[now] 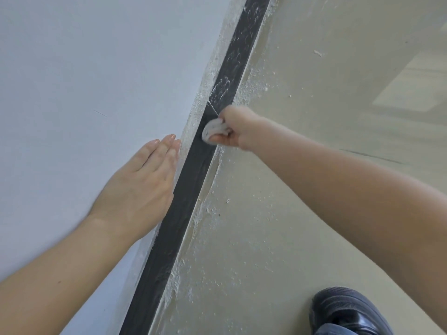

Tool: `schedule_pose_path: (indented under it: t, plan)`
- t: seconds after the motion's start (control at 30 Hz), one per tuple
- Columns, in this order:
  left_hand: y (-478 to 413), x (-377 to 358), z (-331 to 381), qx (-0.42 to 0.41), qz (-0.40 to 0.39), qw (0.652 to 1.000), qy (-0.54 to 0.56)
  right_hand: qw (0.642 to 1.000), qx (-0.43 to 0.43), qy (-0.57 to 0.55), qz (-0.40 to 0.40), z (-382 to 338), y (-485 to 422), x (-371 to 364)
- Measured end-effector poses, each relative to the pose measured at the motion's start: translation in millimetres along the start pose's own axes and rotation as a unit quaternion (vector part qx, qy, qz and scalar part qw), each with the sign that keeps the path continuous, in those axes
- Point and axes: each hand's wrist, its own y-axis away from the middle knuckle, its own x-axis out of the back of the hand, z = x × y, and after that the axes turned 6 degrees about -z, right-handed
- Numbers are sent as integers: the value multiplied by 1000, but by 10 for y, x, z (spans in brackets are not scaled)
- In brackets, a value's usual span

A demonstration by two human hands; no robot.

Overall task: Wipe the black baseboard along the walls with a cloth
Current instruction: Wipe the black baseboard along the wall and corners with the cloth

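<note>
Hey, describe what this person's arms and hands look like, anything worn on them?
Both forearms are bare, no sleeves in view. The left hand and right hand wear no gloves, rings, watch or bracelets that show. Fingernails on the left look short and unpainted.

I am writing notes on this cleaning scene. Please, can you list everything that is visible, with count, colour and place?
baseboard: one, black, diagonal strip between wall and floor; dusty white above the cloth, darker below it.
wall: one, pale blue-white, left side.
floor: one, beige with white specks, right side.
cloth: one, whitish, bunched, pressed on the baseboard.
shoe: one, black, bottom right on the floor.
left hand: one, flat on the wall.
right hand: one, gripping the cloth.
</note>
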Motion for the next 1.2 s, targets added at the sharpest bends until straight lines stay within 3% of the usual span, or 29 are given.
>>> schedule_pose_path:
  t: [0.13,0.27,0.43,0.67,0.77,0.83,0.9,1.03,1.2]
  plan:
    - [-3,6,-6,-7,3,1000,-10,992,79,-53,80,-352,-122,224]
    - [10,-11,-3,-10,10,999,-28,983,90,-52,153,-273,22,316]
    - [-15,1,0,-6,5,1000,-5,986,-32,158,-46,192,347,2]
    - [-22,2,3,0,3,1000,5,992,85,-92,-8,-441,159,67]
    - [-20,11,-8,-3,5,1000,5,985,129,-78,83,-539,127,194]
    - [-11,8,-8,-5,5,1000,2,976,149,-124,98,-445,160,315]
    - [-4,14,-3,-4,1,1000,3,974,127,-184,40,-216,245,410]
    - [-10,41,-14,-6,-11,1000,17,995,42,-12,92,410,307,412]
    - [-21,74,-9,1,-24,998,54,991,-107,42,-70,1177,534,20]
